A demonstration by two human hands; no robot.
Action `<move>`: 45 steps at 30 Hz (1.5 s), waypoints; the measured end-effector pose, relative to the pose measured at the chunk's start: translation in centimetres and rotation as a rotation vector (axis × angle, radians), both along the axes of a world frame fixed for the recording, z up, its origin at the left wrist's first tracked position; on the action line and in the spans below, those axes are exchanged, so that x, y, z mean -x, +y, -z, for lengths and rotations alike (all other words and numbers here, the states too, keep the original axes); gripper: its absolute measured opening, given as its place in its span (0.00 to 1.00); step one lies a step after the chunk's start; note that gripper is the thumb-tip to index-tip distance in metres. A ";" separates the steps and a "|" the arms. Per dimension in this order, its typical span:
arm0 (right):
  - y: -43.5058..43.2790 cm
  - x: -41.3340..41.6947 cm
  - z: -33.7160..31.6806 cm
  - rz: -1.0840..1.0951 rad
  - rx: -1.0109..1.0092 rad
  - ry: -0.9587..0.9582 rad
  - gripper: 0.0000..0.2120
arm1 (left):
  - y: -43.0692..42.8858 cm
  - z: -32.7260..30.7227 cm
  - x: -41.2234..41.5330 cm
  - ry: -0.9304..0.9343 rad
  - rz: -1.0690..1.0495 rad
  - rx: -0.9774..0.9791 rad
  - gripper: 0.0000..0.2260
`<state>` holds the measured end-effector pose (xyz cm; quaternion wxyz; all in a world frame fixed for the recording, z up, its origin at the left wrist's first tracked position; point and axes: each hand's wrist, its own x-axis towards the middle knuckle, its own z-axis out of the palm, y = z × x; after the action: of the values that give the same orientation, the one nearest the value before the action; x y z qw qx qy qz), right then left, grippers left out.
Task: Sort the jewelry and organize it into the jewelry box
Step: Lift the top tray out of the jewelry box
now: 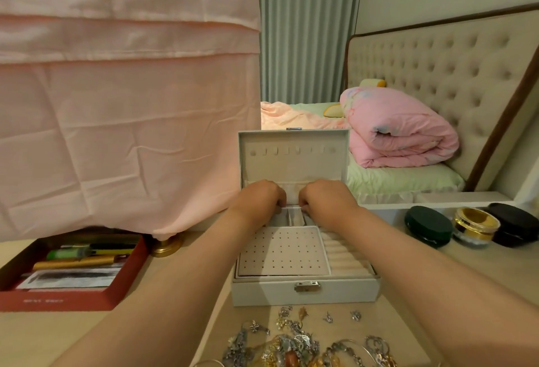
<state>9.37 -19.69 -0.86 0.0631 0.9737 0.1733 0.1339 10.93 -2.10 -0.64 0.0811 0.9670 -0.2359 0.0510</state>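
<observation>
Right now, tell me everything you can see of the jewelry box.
The pale grey jewelry box stands open on the table, lid upright with hooks inside. Beige lining: perforated panel front left, ring rolls right, small compartments behind. Metal clasp on front. Left hand and right hand touch the rear compartments.

Your jewelry box (303, 291) is a pale grey case with a metal front latch. It stands open with its lid upright, and the lid lining carries a row of hooks. Inside, a perforated earring panel (281, 251) lies front left, ring rolls (347, 256) lie to its right, and small compartments sit behind. The loose jewelry (294, 340), tangled silver and gold pieces, lies just in front of the box.
</observation>
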 end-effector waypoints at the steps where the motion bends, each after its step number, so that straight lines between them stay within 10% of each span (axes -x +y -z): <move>1: -0.1 0.2 -0.1 -0.004 -0.036 0.009 0.07 | 0.1 0.0 0.2 -0.010 0.011 0.007 0.10; 12: -1.2 1.3 -3.6 -0.064 -0.481 0.138 0.05 | 1.4 -2.9 3.5 -0.047 -0.002 0.228 0.13; 33: 1.5 8.7 -2.4 0.058 -0.635 0.254 0.06 | 5.5 -0.6 13.5 0.224 -0.161 0.193 0.34; 45: -2.2 17.7 -4.2 0.094 -0.325 0.712 0.56 | 4.8 -1.4 17.3 0.202 -0.335 0.129 0.36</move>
<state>-8.28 -21.91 3.36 -0.1502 0.9633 0.1161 -0.1897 -6.40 2.72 0.76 0.1567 0.9857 -0.0588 -0.0185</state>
